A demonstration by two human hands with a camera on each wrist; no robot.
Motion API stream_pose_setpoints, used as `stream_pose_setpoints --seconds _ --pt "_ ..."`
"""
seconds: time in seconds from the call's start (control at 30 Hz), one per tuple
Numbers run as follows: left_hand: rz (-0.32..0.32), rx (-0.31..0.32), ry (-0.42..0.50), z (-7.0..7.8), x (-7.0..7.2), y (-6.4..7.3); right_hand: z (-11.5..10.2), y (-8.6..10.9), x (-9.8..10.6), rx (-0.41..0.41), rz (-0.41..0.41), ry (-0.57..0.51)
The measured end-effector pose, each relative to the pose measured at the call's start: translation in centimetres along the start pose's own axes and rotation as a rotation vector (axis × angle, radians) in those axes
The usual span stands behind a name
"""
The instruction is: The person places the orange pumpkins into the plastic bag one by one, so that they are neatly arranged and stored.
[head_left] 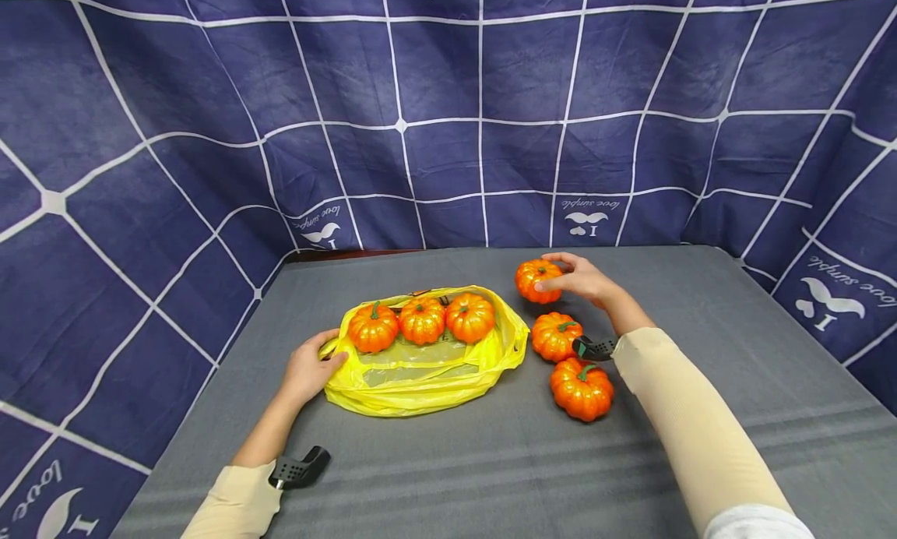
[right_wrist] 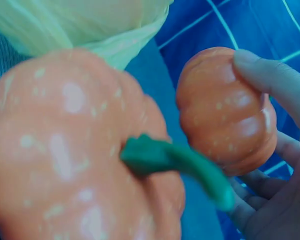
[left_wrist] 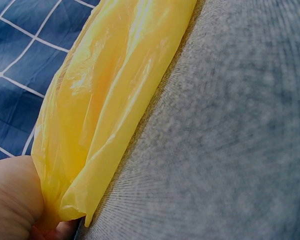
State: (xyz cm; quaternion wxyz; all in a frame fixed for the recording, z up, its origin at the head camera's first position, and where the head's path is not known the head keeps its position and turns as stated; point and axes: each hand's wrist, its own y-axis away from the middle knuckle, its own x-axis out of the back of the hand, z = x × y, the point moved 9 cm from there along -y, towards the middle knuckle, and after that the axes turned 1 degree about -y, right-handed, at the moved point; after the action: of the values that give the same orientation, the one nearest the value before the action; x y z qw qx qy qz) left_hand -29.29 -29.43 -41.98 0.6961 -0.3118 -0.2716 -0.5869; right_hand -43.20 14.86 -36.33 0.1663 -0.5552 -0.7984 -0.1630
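The right hand (head_left: pixel 587 280) has its grip closed round a glossy orange pumpkin (head_left: pixel 536 277), thumb on the near face and fingers round the far one. This pumpkin is toward the back of the counter (head_left: pixel 434 477), beyond the bag's right end; whether it clears the surface or touches it is hard to tell. It looks light and stiff, probably a hollow or foam decoration whose smooth coat could slip a little. The ribbed sides seem the best place to take hold, with thumb and fingers across the body, since a stem would give a weaker purchase.

The left hand (head_left: pixel 308 369) grips the left end of a yellow plastic bag (head_left: pixel 420 403), the film gathered between thumb and fingers. The bag looks thin, soft and slack, so its rim likely folds inward unless pinched at the edge, and rough tugging might stretch or tear it.

The bag lies with its mouth spread, and three pumpkins sit in a row along its far side: a left one (head_left: pixel 374 329) with a green stem, a middle one (head_left: pixel 422 322) and a right one (head_left: pixel 470 318). Outside, a loose pumpkin (head_left: pixel 555 338) stands just beside the bag's right end, with a nearer pumpkin (head_left: pixel 582 391) in front of it.
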Motion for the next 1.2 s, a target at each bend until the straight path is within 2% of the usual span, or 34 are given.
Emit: stream_pose_setpoints --seconds 0.17,0.5,0.8,1.2 --pt "0.001 0.002 0.000 -0.1 0.0 0.0 -1.5 0.1 -0.2 0.040 0.014 -0.041" --pt "0.004 0.003 -0.005 -0.1 0.1 -0.1 -4.8 0.4 -1.9 0.095 -0.029 -0.140" --pt "0.006 -0.020 -0.006 0.1 0.2 0.0 -7.2 0.5 -4.6 0.162 -0.057 -0.168" --pt "0.008 -0.019 -0.010 0.1 0.1 0.0 -9.1 1.0 -8.9 0.178 -0.108 -0.177"
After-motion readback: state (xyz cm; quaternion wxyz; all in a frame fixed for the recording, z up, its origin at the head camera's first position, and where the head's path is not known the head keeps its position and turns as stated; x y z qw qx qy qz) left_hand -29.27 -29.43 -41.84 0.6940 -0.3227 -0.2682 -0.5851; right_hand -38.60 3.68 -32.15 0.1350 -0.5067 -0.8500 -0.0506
